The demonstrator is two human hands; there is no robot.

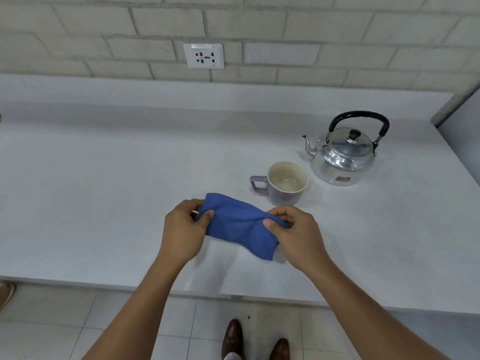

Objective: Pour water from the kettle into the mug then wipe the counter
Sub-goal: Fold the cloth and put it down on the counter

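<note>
Blue cloth point(237, 226) pinched between left hand point(185, 229) and right hand point(296, 236).

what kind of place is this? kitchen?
Probably a kitchen or pantry counter. A metal kettle and a mug stand on a white counter, with a wall socket in the brick-pattern wall behind. Both hands hold a blue cloth over the counter.
</note>
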